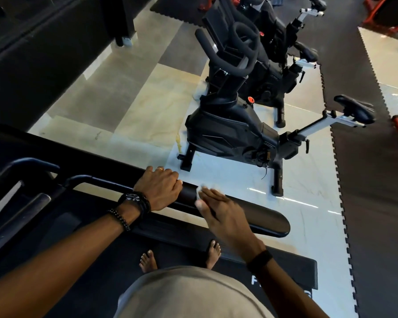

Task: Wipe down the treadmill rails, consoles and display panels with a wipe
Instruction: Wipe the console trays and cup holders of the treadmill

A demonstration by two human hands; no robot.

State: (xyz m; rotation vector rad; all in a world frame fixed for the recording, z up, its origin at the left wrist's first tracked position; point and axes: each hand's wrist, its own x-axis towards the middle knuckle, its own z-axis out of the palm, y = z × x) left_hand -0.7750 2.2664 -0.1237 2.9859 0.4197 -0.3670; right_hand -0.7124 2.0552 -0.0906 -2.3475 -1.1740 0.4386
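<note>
Wipe point(201, 191) sits on the rail point(257, 218), pressed under my right hand point(218, 213). Fingers flat and straight on top of it, only a white edge showing at 11 o'clock of the hand. Hand looks blurred, so probably mid-stroke. My left hand point(160, 188) is just beside it at 9 o'clock, fingers curled over the rail, gripping it for balance.

I'm standing barefoot on the belt point(101, 255). Rail's rounded free end lies at 4 o'clock of the wipe, unwiped by the look of it.

To do this step well: keep the palm flat, even pressure, one long pass toward the free end, then wrap the wipe round to catch the underside. The stretch under the left hand needs doing too, so shift that grip.

Two bikes point(234, 125) at 12 o'clock on the tiled floor point(136, 125), well apart from the rail. Console not in view.
</note>
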